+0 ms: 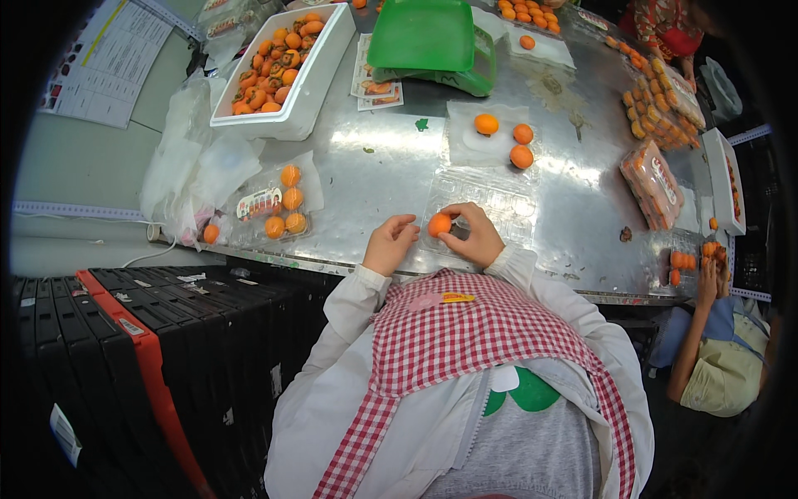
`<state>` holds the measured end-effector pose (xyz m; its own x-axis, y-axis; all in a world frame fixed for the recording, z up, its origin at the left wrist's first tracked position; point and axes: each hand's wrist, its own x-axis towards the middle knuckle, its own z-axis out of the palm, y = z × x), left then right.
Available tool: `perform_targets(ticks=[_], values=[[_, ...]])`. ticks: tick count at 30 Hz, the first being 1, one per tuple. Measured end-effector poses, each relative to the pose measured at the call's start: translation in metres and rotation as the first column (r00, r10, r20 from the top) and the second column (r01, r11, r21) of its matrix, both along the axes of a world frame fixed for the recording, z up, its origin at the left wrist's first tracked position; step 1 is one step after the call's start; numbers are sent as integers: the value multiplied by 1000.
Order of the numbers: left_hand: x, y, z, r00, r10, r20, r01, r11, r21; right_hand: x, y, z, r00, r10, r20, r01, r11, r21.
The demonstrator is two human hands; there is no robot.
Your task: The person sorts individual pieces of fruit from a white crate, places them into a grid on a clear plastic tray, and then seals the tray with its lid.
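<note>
My right hand (479, 237) pinches an orange persimmon (439, 225) between thumb and fingers, at the front left part of a clear plastic clamshell tray (486, 193) with moulded cups. Just left of the fruit, my left hand (388, 246) is held with curled fingers apart and nothing in it. Directly behind the tray lies a white liner sheet (461, 128). Three loose persimmons (486, 124) rest on that sheet. At left, a clear labelled pack (252, 218) has several persimmons (292, 198) at its right side.
A white foam box (312, 103) full of persimmons stands at the back left, beside green plastic baskets (424, 37) and printed cards (380, 93). Filled packs (653, 184) line the right side. A co-worker's hands (714, 280) handle fruit there. Black crates (206, 324) stand at lower left.
</note>
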<state>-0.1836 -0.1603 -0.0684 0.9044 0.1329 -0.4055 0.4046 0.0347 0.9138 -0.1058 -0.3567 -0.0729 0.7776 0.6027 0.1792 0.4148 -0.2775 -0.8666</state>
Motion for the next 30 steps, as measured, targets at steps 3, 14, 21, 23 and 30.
perform_targets(ticks=[3,14,21,23,30], values=[[2,-10,10,1000,-6,22,10,981,-193,0,-2,13,987,-51,-154,74,986,150],[18,-42,68,932,4,364,122,938,-323,-5,-9,46,994,-112,-18,112,942,315],[26,-47,70,878,-42,476,122,983,-137,-9,-12,52,988,-95,-124,136,913,385],[30,-47,67,860,-80,503,127,990,-59,-10,-14,46,976,-62,-207,147,892,428],[38,-50,68,828,-144,542,166,986,9,-7,-20,50,845,48,-533,273,818,506]])
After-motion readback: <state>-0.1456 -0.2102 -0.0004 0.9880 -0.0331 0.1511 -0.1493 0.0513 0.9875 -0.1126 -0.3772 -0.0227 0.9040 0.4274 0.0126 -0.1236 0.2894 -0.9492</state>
